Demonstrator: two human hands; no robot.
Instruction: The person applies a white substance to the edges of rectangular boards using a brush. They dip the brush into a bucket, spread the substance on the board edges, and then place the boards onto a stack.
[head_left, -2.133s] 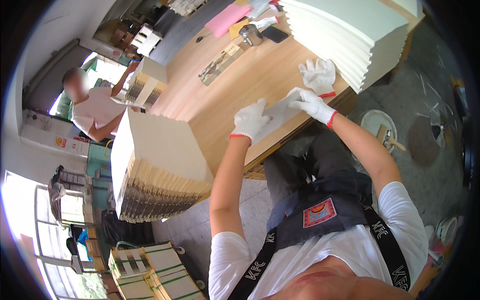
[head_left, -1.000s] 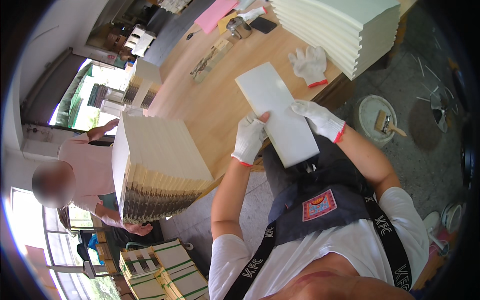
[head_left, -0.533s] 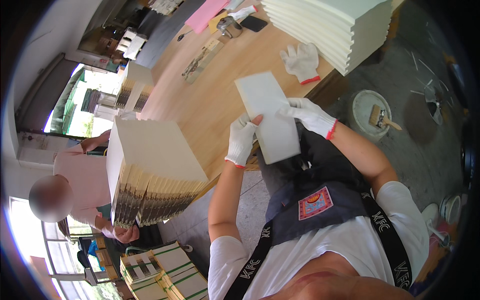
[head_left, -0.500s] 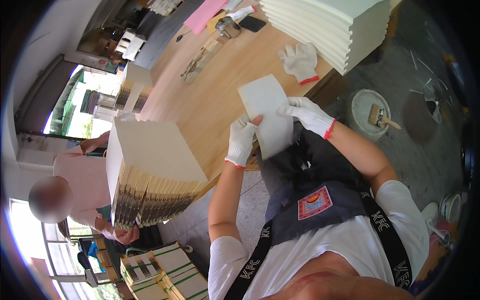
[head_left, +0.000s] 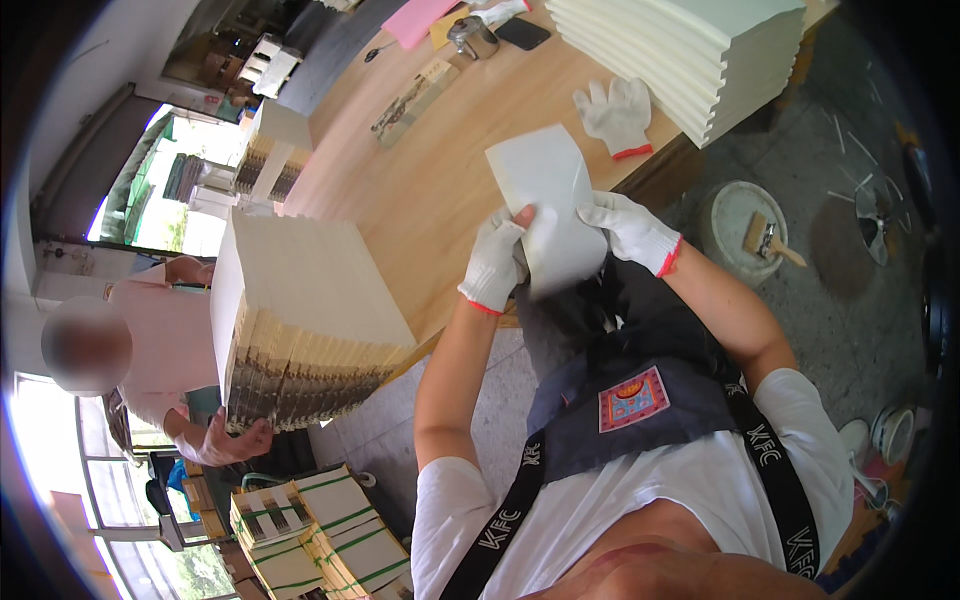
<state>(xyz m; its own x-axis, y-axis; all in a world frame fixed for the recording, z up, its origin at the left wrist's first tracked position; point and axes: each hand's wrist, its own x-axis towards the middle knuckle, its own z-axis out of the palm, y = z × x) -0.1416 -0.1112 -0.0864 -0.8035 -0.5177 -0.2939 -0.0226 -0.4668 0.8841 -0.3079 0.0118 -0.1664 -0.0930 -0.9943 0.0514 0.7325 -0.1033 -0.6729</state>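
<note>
I hold a white sheet (head_left: 545, 180), or a thin pad of sheets, above my lap at the table's edge. Its lower part curves and looks slightly blurred. My left hand (head_left: 495, 262), in a white knit glove with the thumb tip bare, grips the left edge, thumb on top. On the opposite edge my right hand (head_left: 632, 232), gloved likewise, pinches the sheet. Nearby on the table lies an unworn white glove (head_left: 615, 115) with a red cuff. A tall stack of white bound blocks (head_left: 650, 65) stands beyond it.
Another large stack (head_left: 310, 290) sits at the table's left end, where a co-worker's hand (head_left: 235, 440) touches it. A metal pot (head_left: 472, 38), a phone (head_left: 522, 33) and a printed strip (head_left: 413, 103) are on the table (head_left: 470, 150). A brush (head_left: 770, 240) rests on a bucket (head_left: 722, 225) at right.
The sheet has gone from nearly flat to more curved between my hands. Both hands keep their hold. The co-worker's lower hand has moved upward along the left stack.
</note>
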